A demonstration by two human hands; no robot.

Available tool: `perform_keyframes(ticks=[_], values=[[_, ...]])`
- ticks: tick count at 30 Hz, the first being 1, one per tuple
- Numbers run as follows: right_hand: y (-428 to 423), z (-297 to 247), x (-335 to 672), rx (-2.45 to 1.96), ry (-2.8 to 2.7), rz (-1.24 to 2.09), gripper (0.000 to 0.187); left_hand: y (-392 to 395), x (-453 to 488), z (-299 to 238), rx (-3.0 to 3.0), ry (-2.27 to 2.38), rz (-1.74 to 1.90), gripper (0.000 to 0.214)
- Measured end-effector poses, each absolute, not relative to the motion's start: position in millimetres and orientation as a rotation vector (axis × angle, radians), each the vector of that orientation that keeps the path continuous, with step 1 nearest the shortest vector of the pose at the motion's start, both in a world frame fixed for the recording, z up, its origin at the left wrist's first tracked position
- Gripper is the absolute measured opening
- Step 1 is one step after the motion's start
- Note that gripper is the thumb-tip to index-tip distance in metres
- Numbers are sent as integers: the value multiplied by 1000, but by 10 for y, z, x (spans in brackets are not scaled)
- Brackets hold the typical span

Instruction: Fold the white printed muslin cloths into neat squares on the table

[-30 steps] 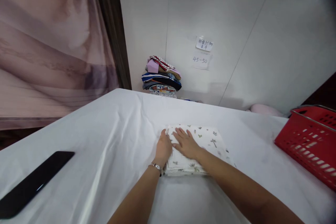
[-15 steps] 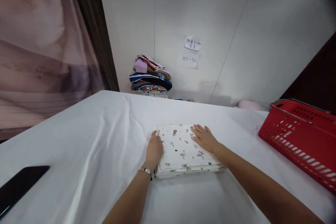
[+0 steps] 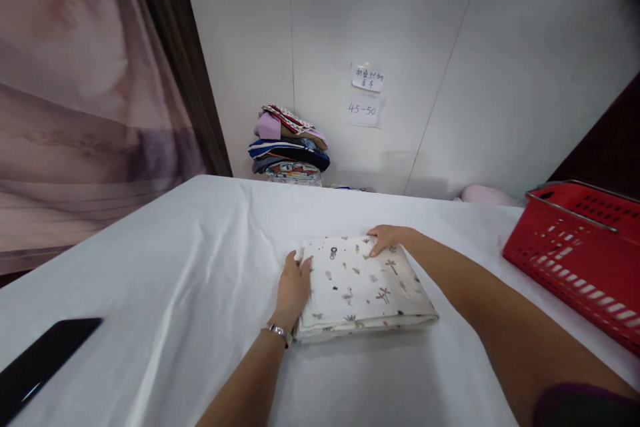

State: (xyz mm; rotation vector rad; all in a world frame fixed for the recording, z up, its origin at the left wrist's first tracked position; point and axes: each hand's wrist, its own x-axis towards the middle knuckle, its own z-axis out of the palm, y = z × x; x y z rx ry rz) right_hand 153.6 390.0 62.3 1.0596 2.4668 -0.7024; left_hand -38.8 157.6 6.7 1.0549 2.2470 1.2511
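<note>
A folded white cloth [image 3: 350, 283] printed with small plants and animals lies flat in several layers on the white-covered table. Along its left edge is my left hand [image 3: 294, 287], thumb on top and the other fingers around the side, with a metal bracelet on the wrist. My right hand [image 3: 386, 240] pinches the far edge right of the middle, its thumb on the upper face and its fingers mostly hidden behind the edge. The cloth's right side slopes down a little, and its near right corner sticks out.
A red plastic basket [image 3: 580, 260] stands at the right. On the left lies a dark flat device [image 3: 47, 363]. Beyond the table are a pile of folded fabrics [image 3: 290, 143] and paper notes [image 3: 367, 97] on the wall. A pinkish curtain [image 3: 85, 93] hangs at the left.
My right hand has gone from lying flat on top of the cloth to gripping its far edge, uncovering the right part of the print. My left hand stays at the left edge.
</note>
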Motion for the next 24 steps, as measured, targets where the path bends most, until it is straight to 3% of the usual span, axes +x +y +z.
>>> perform_keyframes(ticks=[4, 10, 14, 20, 24], values=[[3976, 682, 1431, 1133, 2366, -736, 93, 1582, -409, 64, 972, 2206, 1236, 68], [3922, 773, 1395, 1135, 2227, -838, 60, 1617, -486, 75, 780, 2063, 1208, 79], [3894, 947, 1447, 1150, 2272, -840, 60, 1567, -502, 190, 622, 1757, 1309, 85], [3757, 1671, 1651, 1138, 2521, -738, 48, 1638, -613, 561, 611, 1617, 1307, 90], [3447, 2296, 1849, 1212, 2886, -361, 26, 1834, -736, 1093, 923, 1601, 1450, 93]])
